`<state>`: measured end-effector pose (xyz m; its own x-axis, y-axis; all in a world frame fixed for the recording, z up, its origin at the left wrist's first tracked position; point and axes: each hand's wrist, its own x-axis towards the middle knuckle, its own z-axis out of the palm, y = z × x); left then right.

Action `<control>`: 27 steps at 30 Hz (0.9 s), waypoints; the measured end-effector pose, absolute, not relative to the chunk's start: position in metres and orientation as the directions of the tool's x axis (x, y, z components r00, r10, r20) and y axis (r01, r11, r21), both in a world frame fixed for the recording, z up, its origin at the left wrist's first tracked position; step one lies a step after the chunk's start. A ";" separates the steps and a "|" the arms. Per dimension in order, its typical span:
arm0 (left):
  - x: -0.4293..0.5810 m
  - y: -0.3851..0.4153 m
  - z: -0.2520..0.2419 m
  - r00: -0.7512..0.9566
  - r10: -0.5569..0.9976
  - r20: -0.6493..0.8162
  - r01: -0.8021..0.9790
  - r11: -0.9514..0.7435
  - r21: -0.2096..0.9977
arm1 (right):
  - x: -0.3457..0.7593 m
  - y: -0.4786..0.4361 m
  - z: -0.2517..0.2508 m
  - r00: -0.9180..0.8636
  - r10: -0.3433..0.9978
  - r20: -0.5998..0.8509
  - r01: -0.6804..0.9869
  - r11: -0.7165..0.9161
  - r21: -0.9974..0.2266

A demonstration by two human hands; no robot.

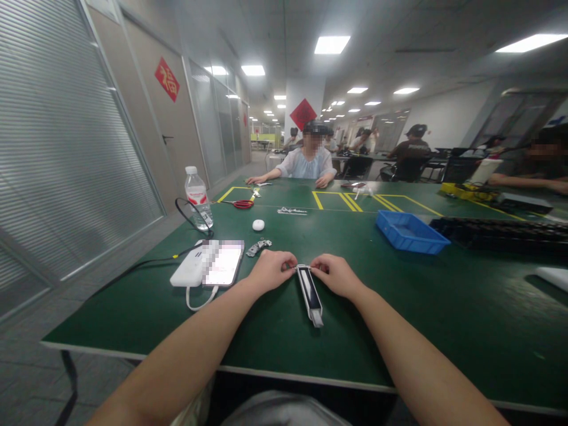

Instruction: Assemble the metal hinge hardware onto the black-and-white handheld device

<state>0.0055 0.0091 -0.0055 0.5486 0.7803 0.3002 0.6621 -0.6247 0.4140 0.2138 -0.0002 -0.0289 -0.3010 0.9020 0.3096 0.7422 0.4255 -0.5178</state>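
My left hand and my right hand face each other over the green table. Each one pinches, with thumb and fingertips, one end of a thin whitish crosspiece. This crosspiece lies at the far end of a long narrow white frame with a black inside, which points toward me on the table. A pale tab sticks out at its near end. Whether the crosspiece is attached to the frame, I cannot tell. Close to my left hand lies a curved grey strip of small parts.
At left are a white power bank, cabled to a phone, and a water bottle. A white earbud case and red-handled scissors lie farther back. A blue tray stands right. Across the table sits a person.
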 end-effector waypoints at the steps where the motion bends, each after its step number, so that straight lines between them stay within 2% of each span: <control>1: 0.006 0.009 -0.006 0.547 0.781 0.300 0.662 -0.624 0.416 | 0.214 0.000 -0.029 -0.302 0.901 0.310 0.742 0.427 -0.517; 17: 0.006 0.008 -0.006 0.552 0.794 0.257 0.657 -0.603 0.453 | 0.213 0.000 -0.028 -0.299 0.907 0.296 0.750 0.416 -0.514; 27: -0.014 0.022 -0.001 0.523 0.797 0.302 0.620 -0.599 0.506 | 0.214 0.000 -0.027 -0.308 0.909 0.281 0.743 0.414 -0.526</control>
<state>-0.0142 0.0224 -0.0009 0.5231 0.7969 0.3021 0.6201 -0.5991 0.5065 0.2137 -0.0001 -0.0271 -0.3077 0.9089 0.2814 0.7429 0.4142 -0.5258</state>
